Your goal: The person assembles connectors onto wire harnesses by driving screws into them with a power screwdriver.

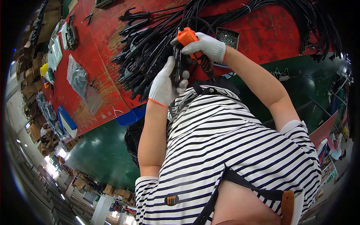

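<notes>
My left hand (165, 83), in a white knit glove with an orange cuff, is closed round a slim black part (178, 66) held upright before my waist. My right hand (209, 46), gloved the same way, grips an orange-and-black cordless screwdriver (187, 36). Its orange end lies beside the top of the black part, and its darker body slants down to the right under my palm. Whether the tool touches the part I cannot tell. To the left lies a heap of black parts with cables (144, 56). Just right of my right hand is a tray of small metal screws (227, 36).
The worn red table (101, 71) spans the far side. Bundled black cables (262, 4) run to its right edge. At left lie pliers (88, 18), clear plastic bags (77, 77) and a blue-and-white object (66, 120). A blue bin (131, 117) sits at the near edge.
</notes>
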The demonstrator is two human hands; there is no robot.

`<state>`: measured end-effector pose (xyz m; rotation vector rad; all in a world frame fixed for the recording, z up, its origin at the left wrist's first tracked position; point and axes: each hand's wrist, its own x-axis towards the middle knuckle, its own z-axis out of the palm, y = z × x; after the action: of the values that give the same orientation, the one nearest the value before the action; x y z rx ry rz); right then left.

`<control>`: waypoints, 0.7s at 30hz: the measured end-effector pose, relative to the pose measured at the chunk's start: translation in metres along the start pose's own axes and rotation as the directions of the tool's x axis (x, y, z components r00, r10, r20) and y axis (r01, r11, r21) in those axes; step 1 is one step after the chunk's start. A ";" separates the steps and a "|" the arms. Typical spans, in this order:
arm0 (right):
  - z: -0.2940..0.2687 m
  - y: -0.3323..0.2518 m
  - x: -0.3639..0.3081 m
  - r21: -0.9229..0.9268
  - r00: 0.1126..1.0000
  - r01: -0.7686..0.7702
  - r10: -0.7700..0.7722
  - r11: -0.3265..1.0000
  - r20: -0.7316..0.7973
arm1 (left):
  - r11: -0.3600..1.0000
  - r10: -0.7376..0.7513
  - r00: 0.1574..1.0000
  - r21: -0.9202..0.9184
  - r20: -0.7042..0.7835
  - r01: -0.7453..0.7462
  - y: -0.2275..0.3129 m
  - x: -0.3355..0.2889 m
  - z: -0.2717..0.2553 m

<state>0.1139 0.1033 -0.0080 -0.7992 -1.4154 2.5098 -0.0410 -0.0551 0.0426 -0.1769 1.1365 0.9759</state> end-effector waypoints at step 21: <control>-0.028 -0.004 -0.017 0.019 0.964 0.108 -0.100 0.994 -0.247 | 0.898 0.055 0.921 -0.423 0.385 0.123 -0.028 0.054 0.012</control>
<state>0.1420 0.1206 -0.0097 -0.9645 -1.2955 2.2577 -0.0084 -0.0352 -0.0058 -0.3502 0.5325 1.1676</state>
